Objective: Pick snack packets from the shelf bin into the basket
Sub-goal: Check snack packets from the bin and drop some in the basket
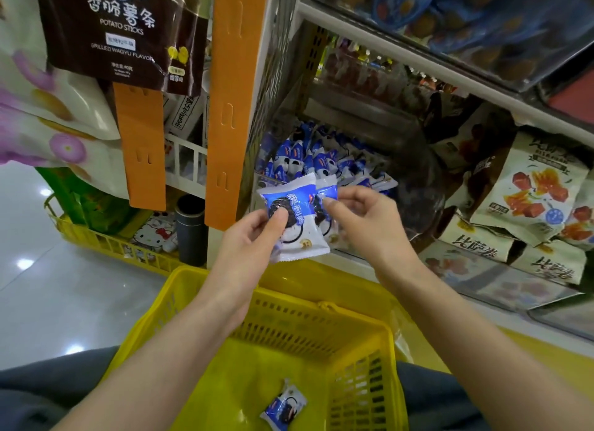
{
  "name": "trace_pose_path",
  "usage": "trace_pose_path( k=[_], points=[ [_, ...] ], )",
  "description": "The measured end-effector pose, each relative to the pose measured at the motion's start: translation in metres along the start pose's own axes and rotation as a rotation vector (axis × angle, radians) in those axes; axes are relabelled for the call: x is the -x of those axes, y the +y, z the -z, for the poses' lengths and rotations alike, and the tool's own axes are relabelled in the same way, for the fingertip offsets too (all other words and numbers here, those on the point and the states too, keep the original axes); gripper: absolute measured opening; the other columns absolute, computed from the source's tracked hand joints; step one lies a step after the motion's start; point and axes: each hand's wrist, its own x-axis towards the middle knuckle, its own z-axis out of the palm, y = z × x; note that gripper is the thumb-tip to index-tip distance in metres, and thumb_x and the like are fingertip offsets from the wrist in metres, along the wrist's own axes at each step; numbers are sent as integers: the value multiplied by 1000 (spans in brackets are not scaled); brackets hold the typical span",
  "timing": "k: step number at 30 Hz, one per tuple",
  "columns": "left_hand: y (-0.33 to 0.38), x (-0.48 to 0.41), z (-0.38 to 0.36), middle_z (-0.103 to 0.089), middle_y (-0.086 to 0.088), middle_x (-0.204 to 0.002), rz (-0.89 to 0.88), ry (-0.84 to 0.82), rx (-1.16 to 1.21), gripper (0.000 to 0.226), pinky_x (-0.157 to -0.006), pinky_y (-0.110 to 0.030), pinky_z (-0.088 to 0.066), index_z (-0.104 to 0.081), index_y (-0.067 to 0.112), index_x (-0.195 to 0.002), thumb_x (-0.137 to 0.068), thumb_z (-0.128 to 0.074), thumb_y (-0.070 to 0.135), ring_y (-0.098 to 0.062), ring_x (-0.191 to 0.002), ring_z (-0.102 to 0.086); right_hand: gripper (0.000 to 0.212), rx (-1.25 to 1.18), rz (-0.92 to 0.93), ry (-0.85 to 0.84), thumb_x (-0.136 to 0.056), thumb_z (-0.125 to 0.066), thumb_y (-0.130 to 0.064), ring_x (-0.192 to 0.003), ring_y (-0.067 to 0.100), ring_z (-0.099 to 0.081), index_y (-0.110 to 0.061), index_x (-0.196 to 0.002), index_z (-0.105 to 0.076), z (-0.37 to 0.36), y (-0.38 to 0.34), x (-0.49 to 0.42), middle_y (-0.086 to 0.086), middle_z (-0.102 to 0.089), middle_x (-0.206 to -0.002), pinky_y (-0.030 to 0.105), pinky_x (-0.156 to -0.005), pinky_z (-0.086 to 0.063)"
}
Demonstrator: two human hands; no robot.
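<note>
My left hand [254, 234] pinches a blue-and-white cookie snack packet [300, 228] by its left side, thumb on the cookie picture. My right hand [363, 218] pinches a second, similar packet [326, 194] that sits partly behind the first. Both hands hover just in front of the clear shelf bin [418, 186], which holds several more of these packets [321, 160]. Below my arms stands the yellow basket [321, 308], with one snack packet [283, 405] lying on its floor.
Beige snack bags [533, 192] fill the shelf to the right. An orange hanging strip [231, 102] and a brown potato-sticks bag [125, 28] hang at left. A second yellow basket [106, 237] with goods stands on the shiny floor at left, beside a dark cylinder [191, 231].
</note>
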Motion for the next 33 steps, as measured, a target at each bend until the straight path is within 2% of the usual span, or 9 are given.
trace_pose_path(
  k=[3, 6, 10, 14, 19, 22, 25, 30, 33],
  points=[
    [0, 3, 0, -61, 13, -89, -35, 6, -53, 41, -64, -10, -46, -57, 24, -119, -86, -48, 47, 4, -81, -55, 16, -205, -123, -84, -87, -63, -19, -39, -2, -42, -9, -99, -61, -3, 0, 7, -11, -56, -53, 11, -40, -34],
    [1, 2, 1, -61, 7, -120, 62, -71, 13, 50, -96, -29, -44, -50, 25, -128, -85, -46, 51, -7, -111, -55, 20, -295, -184, -175, -89, -60, -19, -37, -2, -42, -8, -105, -58, -2, 1, 15, -13, -52, -44, 10, -40, -36],
    [6, 5, -3, -69, -3, -111, 166, -192, 190, 45, -95, -44, -48, -50, 18, -128, -90, -43, 41, -18, -102, -66, 27, -360, -179, -242, -93, -49, -31, -65, 2, -67, -12, -112, -53, -4, -2, 25, -8, -70, -75, 14, -56, -50],
    [3, 4, 0, -67, 3, -114, 125, -149, 53, 55, -98, -47, -44, -48, 25, -126, -76, -57, 47, -18, -107, -62, 25, -205, -78, -362, -86, -54, -39, -84, -4, -65, -26, -107, -52, -1, -4, 32, -13, -66, -92, 10, -64, -51],
    [0, 4, 1, -62, 6, -113, 84, -100, -21, 56, -89, -28, -46, -43, 25, -125, -77, -54, 51, -3, -101, -59, 34, -39, 36, -341, -80, -69, -15, -86, -7, -62, -26, -108, -53, -6, -2, 35, -17, -59, -99, 8, -72, -50],
    [1, 2, 1, -64, 1, -105, 98, -80, 54, 62, -75, -21, -47, -42, 21, -125, -78, -38, 60, -2, -90, -64, 25, -8, 47, -292, -81, -69, -13, -82, 0, -65, -24, -102, -58, -7, -3, 36, -11, -64, -99, 16, -76, -54],
    [2, 1, 0, -64, 3, -94, 86, -21, 21, 47, -64, -16, -48, -42, 20, -121, -88, -36, 54, 3, -75, -63, 28, -21, 25, -289, -80, -70, -16, -77, -3, -65, -24, -103, -58, -6, -6, 38, -17, -62, -94, 13, -72, -53],
    [3, -1, -1, -60, 5, -97, 38, 32, -14, 41, -62, -10, -49, -37, 22, -120, -88, -48, 43, 2, -79, -62, 25, 88, 91, -305, -80, -70, -21, -91, 8, -64, -30, -101, -61, -1, -13, 41, -14, -65, -93, 21, -84, -53],
    [3, -3, 1, -61, -1, -103, 96, 62, 54, 36, -80, -27, -48, -41, 21, -118, -92, -41, 47, -11, -93, -60, 22, 64, 88, -295, -79, -70, -19, -81, 5, -63, -32, -94, -62, 12, -19, 31, -10, -66, -86, 13, -73, -53]
  ],
)
